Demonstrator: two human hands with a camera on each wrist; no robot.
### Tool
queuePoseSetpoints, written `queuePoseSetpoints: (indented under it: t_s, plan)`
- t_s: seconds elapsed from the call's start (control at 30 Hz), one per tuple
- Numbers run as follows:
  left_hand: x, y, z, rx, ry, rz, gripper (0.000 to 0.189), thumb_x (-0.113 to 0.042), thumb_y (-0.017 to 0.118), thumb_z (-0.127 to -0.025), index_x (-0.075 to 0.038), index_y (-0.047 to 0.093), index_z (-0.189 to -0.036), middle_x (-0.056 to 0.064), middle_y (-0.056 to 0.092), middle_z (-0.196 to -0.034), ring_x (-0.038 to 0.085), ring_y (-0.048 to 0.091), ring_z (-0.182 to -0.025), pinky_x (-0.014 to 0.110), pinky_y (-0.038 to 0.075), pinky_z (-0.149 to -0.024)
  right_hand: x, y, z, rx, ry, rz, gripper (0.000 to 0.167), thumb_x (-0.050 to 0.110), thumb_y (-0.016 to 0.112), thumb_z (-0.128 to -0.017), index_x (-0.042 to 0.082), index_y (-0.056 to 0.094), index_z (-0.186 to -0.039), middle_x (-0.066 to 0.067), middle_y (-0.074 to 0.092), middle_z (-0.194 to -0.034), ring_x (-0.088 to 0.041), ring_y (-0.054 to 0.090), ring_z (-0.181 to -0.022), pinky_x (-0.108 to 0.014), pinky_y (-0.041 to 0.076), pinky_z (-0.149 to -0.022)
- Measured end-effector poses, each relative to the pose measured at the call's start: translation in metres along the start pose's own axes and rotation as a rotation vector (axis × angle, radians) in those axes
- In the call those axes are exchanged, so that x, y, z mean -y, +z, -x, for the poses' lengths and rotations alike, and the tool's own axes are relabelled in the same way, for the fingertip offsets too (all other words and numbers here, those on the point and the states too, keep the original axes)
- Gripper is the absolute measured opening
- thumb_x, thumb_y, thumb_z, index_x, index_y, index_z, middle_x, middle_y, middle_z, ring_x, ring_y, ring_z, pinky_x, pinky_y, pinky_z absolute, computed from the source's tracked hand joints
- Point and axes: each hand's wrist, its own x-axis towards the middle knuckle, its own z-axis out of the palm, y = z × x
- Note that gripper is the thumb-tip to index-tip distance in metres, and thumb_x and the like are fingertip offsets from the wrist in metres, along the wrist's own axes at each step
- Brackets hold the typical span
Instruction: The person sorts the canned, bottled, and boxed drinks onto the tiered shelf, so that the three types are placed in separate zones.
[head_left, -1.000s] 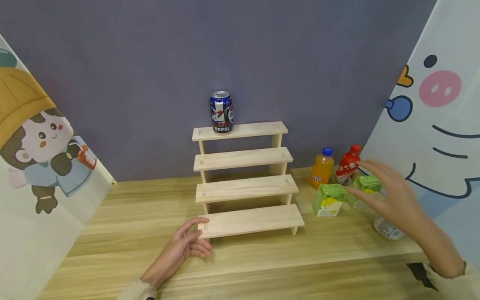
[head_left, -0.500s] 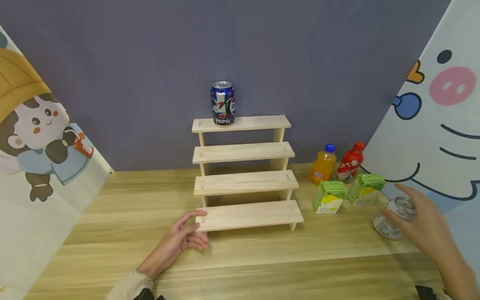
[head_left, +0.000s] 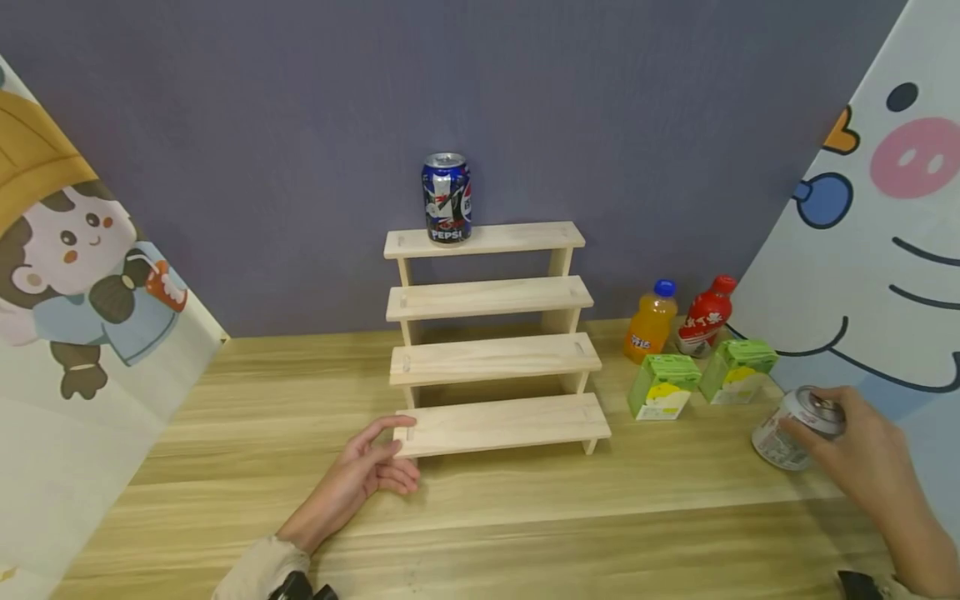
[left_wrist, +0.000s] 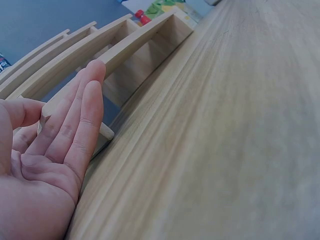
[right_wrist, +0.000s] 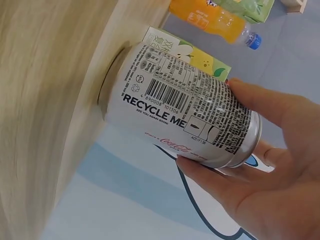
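A stepped wooden display shelf (head_left: 495,358) stands on the wooden table. My left hand (head_left: 360,483) holds the left end of its lowest step, thumb and forefinger at the board; the other fingers extend beneath the step in the left wrist view. At the right, my right hand (head_left: 862,450) grips the upper part of a white Coca-Cola can (right_wrist: 175,110), thumb and fingers on opposite sides of its top. The can is upright on the table, its printed "RECYCLE ME" side facing the right wrist camera. A blue Pepsi can (head_left: 447,200) stands at the left of the top step.
Behind the white can are two green drink cartons (head_left: 663,387), an orange soda bottle with blue cap (head_left: 649,323) and a red bottle (head_left: 705,318). A grey back wall (head_left: 300,167) and cartoon-printed side panels (head_left: 885,275) enclose the table.
My right hand has come down and back from over the cartons to the white can, and its fingers have closed round the top. The left hand stays at the shelf; the head view shifts slightly.
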Motion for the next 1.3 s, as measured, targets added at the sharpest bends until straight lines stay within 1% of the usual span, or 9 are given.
queuePoseSetpoints:
  t_s: [0.2,0.37,0.57,0.7,0.8,0.9,1.0,1.2,1.3]
  plan:
    - [-0.001,0.000,-0.001,0.006,0.009,-0.005,0.043,-0.011,0.036,-0.109,-0.001,0.028,-0.151,0.017,0.073,-0.098,0.025,0.073,-0.088,0.039,0.062,-0.080,0.001,-0.001,-0.002,-0.049,-0.028,0.000,0.066,0.027,0.085,-0.080,-0.013,0.051,-0.120,-0.044,0.056,-0.105,-0.056,0.059,-0.079,-0.056,0.052,-0.051]
    - [0.000,0.001,-0.001,-0.002,0.001,0.003,0.043,-0.011,0.036,-0.109,-0.002,0.029,-0.150,0.017,0.073,-0.097,0.026,0.073,-0.087,0.039,0.062,-0.080,0.002,-0.002,-0.001,-0.044,-0.025,-0.005,0.065,0.029,0.086,-0.079,-0.012,0.054,-0.118,-0.043,0.057,-0.103,-0.051,0.061,-0.073,-0.050,0.053,-0.046]
    - [0.000,0.001,0.000,0.007,0.007,0.013,0.043,-0.011,0.036,-0.109,-0.001,0.028,-0.151,0.017,0.073,-0.098,0.026,0.073,-0.087,0.039,0.062,-0.079,0.011,-0.009,-0.004,-0.035,-0.038,0.011,0.066,0.034,0.084,-0.081,-0.011,0.055,-0.120,-0.040,0.060,-0.100,-0.039,0.062,-0.062,-0.037,0.049,-0.041]
    - [0.000,0.001,0.000,0.004,0.003,0.012,0.043,-0.012,0.037,-0.109,-0.002,0.029,-0.151,0.017,0.073,-0.098,0.026,0.073,-0.087,0.039,0.062,-0.079,0.021,-0.016,-0.008,-0.052,-0.073,0.011,0.066,0.033,0.085,-0.080,-0.010,0.056,-0.120,-0.040,0.061,-0.100,-0.034,0.061,-0.060,-0.027,0.042,-0.040]
    - [0.000,0.001,0.000,0.000,-0.003,0.005,0.044,-0.013,0.037,-0.109,-0.002,0.029,-0.151,0.017,0.073,-0.098,0.026,0.073,-0.087,0.039,0.062,-0.079,0.028,-0.022,-0.011,-0.081,-0.108,0.011,0.063,0.030,0.086,-0.079,-0.010,0.058,-0.119,-0.039,0.062,-0.101,-0.025,0.057,-0.057,-0.023,0.037,-0.040]
    - [0.000,0.001,0.000,-0.005,-0.003,-0.004,0.043,-0.013,0.037,-0.109,-0.002,0.029,-0.151,0.017,0.073,-0.098,0.026,0.073,-0.087,0.039,0.062,-0.079,0.034,-0.025,-0.013,-0.108,-0.133,0.010,0.063,0.027,0.087,-0.077,-0.011,0.058,-0.118,-0.039,0.062,-0.101,-0.017,0.052,-0.054,-0.024,0.035,-0.039]
    - [0.000,0.001,0.000,-0.007,0.004,-0.009,0.043,-0.012,0.036,-0.109,-0.002,0.029,-0.151,0.018,0.073,-0.098,0.026,0.073,-0.087,0.039,0.062,-0.079,0.040,-0.028,-0.016,-0.122,-0.146,0.010,0.062,0.025,0.088,-0.076,-0.011,0.059,-0.118,-0.039,0.062,-0.102,-0.020,0.054,-0.054,-0.023,0.036,-0.039]
    - [0.000,0.002,0.000,-0.004,0.009,-0.002,0.043,-0.011,0.036,-0.109,-0.002,0.029,-0.150,0.017,0.073,-0.097,0.026,0.073,-0.087,0.039,0.062,-0.079,0.053,-0.035,-0.021,-0.147,-0.177,0.011,0.062,0.023,0.090,-0.073,-0.012,0.061,-0.115,-0.040,0.062,-0.099,-0.038,0.061,-0.061,-0.022,0.036,-0.040]
    - [0.000,0.003,0.000,0.000,0.010,0.002,0.043,-0.011,0.036,-0.109,-0.002,0.029,-0.150,0.017,0.073,-0.098,0.026,0.073,-0.087,0.039,0.062,-0.079,0.060,-0.038,-0.023,-0.169,-0.196,0.006,0.060,0.020,0.091,-0.072,-0.010,0.062,-0.115,-0.039,0.063,-0.099,-0.040,0.060,-0.063,-0.022,0.035,-0.040]
